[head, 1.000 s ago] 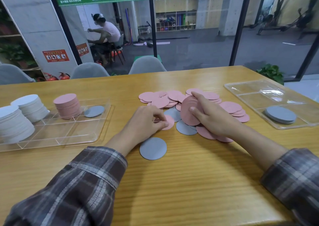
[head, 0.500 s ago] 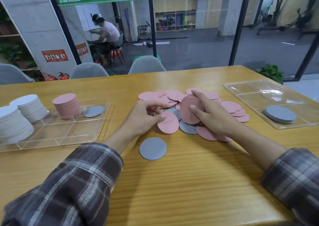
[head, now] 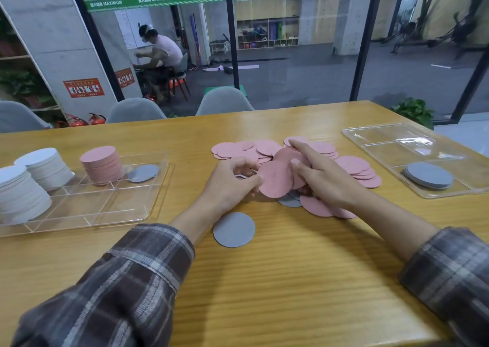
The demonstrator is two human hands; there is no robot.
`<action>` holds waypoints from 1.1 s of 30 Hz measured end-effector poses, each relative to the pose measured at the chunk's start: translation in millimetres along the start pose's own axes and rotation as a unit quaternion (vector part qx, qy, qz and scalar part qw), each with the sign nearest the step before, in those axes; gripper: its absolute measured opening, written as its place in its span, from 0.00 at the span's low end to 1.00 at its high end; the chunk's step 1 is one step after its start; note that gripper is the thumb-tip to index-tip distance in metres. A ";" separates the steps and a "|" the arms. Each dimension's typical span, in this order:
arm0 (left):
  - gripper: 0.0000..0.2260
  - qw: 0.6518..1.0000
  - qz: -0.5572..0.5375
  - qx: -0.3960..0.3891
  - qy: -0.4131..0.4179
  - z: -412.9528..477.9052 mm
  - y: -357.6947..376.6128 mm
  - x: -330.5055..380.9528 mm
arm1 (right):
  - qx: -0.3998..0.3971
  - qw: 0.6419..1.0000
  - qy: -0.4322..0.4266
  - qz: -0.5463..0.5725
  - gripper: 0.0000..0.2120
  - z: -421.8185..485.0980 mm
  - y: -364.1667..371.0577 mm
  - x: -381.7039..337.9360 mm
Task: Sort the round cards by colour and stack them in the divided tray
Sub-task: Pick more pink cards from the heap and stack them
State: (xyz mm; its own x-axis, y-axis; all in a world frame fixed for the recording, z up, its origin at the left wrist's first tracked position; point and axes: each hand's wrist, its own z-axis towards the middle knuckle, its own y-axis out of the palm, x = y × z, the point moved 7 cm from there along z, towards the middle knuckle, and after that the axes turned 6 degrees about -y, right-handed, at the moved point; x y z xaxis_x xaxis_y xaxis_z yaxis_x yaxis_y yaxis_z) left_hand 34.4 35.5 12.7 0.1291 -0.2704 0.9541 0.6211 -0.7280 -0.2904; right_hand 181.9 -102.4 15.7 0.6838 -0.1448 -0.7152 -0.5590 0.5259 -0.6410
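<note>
Table (head: 291, 280) carries the divided tray (head: 87, 214), whose pink stack (head: 102, 165) stands well left of both grips, nearer the left hand (head: 227, 185). Behind and right of the grips spread loose pink cards (head: 354, 165). The right hand (head: 325, 180) curls round a tilted bundle of pink cards (head: 287, 156). The left hand pinches a single pink card (head: 275, 180) by its edge, touching that bundle's near face; likely it joins the bundle next. A grey card (head: 234, 229) lies just body-side of the left grip.
</note>
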 end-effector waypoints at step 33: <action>0.38 0.909 0.409 0.056 0.054 72.3 -17.9 -20.2 | 0.043 0.999 -0.010 -0.021 0.26 0.9 -10.8 -1.7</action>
State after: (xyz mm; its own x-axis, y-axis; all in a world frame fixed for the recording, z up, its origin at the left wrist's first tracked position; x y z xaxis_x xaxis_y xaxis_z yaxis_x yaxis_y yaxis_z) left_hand 76.6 99.6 4.0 0.5097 -0.7575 0.4080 0.4278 -0.1883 -0.8841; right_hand 187.2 -107.1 24.2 0.7162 -0.1515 -0.6812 -0.4873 0.5902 -0.6436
